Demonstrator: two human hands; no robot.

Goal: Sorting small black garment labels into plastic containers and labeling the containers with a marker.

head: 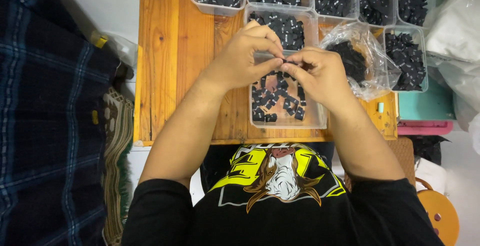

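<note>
black fabric labels (272, 98) lie loose in a clear plastic tub (310, 121) on the wooden table (175, 51), and just above that tub the left hand (242, 58) and right hand (320, 73) meet, fingertips pinched together on one small black label (285, 62).

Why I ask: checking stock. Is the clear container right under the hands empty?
No, the clear container beneath the left hand and right hand holds scattered small black pieces.

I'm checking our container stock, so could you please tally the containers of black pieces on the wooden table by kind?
Clear plastic tubs: 8
Clear plastic bag: 1
Total: 9
</note>
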